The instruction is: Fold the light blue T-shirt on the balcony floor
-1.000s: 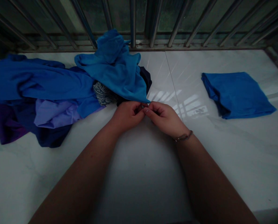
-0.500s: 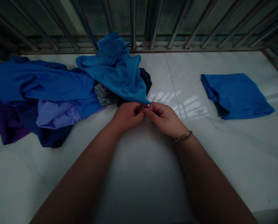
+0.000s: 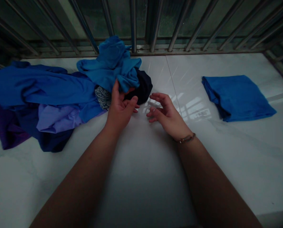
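My left hand [image 3: 121,107] has its fingers apart at the near edge of a clothes pile. Its thumb rests against a bright blue garment [image 3: 110,68] bunched on top, and its fingertips lie by a dark navy cloth [image 3: 144,88]. A patterned grey cloth [image 3: 102,96] sits just left of that hand. My right hand [image 3: 166,115], with a thin bracelet at the wrist, hovers with nothing in it and fingers spread over the white surface [image 3: 143,177], a short way right of the left hand.
The pile spreads left with a royal blue garment [image 3: 36,85], a lavender one [image 3: 58,117] and a purple one [image 3: 3,126]. A folded blue cloth [image 3: 237,96] lies at the right. Metal bars [image 3: 131,25] close the back edge.
Both hands were pinched together on the bright blue garment's corner. They have parted and opened, and the garment has bunched back onto the pile, uncovering the navy cloth.
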Action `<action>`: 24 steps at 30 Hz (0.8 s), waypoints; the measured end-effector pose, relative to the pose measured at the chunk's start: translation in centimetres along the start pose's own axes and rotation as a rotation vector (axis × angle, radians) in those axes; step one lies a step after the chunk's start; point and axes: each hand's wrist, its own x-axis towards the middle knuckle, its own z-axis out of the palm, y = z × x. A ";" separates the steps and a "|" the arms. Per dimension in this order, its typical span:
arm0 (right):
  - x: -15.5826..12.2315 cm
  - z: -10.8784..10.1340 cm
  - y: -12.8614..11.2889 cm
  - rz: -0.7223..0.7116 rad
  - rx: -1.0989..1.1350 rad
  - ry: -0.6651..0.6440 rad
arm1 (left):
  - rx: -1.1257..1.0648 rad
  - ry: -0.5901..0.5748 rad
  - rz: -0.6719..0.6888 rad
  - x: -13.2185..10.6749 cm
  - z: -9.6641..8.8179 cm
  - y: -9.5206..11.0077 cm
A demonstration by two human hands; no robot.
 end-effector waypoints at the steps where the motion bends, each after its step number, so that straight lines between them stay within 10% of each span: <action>1: 0.0 -0.1 0.0 0.003 0.002 -0.002 | -0.009 0.009 -0.027 0.0 -0.1 0.3; 10: 0.0 -0.1 0.2 0.006 0.089 0.000 | -0.282 -0.478 -0.295 -1.1 -0.9 1.1; 18: 1.4 -4.4 -0.3 -0.216 0.420 0.924 | -0.109 -0.197 0.027 -0.4 0.1 -1.0; 24: 0.9 -10.2 -1.6 -0.196 0.673 1.309 | 0.199 0.204 0.237 0.9 -2.3 -1.3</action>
